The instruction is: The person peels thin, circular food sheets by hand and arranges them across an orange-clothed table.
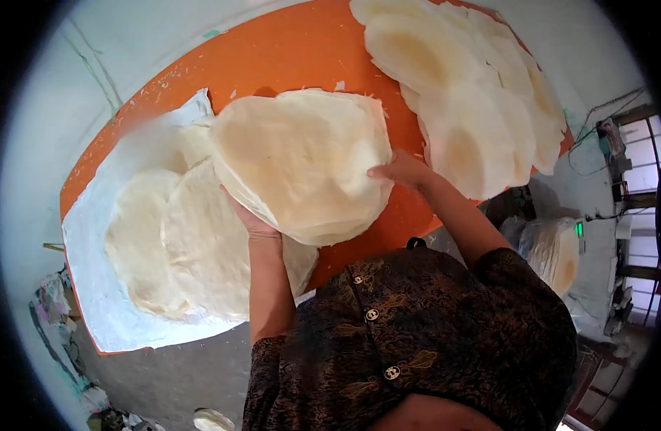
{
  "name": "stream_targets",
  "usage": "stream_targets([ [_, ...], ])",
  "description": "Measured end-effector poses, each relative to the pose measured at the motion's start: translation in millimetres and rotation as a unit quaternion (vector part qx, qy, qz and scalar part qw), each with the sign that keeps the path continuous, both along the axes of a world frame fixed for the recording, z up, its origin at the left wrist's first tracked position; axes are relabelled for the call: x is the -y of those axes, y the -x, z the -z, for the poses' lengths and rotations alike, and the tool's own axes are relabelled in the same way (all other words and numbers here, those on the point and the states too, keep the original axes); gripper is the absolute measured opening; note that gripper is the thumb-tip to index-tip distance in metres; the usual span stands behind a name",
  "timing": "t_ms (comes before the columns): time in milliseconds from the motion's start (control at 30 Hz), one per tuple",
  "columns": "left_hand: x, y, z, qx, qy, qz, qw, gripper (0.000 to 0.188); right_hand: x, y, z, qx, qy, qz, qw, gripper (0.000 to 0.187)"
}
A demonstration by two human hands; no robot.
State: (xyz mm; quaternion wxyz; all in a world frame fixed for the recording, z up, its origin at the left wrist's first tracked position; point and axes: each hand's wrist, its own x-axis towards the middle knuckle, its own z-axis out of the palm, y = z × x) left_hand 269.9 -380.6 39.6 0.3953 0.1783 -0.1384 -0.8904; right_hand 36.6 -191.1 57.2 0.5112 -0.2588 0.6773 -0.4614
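Thing in hand: a stack of thin round flatbreads [301, 161], pale cream with faint golden patches, held up above the orange worktop [287, 50].
Lie of the stack: it sits directly between the two hands, tilted, its broad face turned up toward the camera; roughly round, so no clear long axis.
Left hand [253, 221]: under the lower left edge of the stack, palm up and fingers spread beneath it, mostly hidden by the breads; it carries the weight.
Right hand [401, 171]: on the right edge of the stack, fingers fairly flat and only lightly curled over the rim, steadying it.
Nearer hand: both touch the stack; neither is nearer.
Left of the stack: more flatbreads [179, 248] lie overlapping on a white sheet [93, 287] on the worktop, just below and beside the held stack.
Right of the stack: another spread of flatbreads [467, 93] lies overlapping, well apart from the left group.
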Motion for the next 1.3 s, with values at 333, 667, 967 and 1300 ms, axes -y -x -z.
stream_targets([
  [333,-42,-64,-12,0.015,-0.029,0.103,0.994,0.069,27,-36,-38,-0.275,0.006,-0.025,0.961,0.062],
  [667,-46,-66,-7,0.115,0.085,0.124,0.982,0.049,78,-133,-49,-0.272,0.107,-0.254,0.922,0.048],
  [967,-47,-70,-10,0.184,0.059,0.074,0.978,0.032,78,-155,-57,-0.442,0.107,-0.181,0.872,0.034],
  [1300,-48,-50,-10,0.360,0.025,-0.024,0.932,0.032,110,-160,-57,-0.491,0.057,-0.294,0.818,0.026],
])
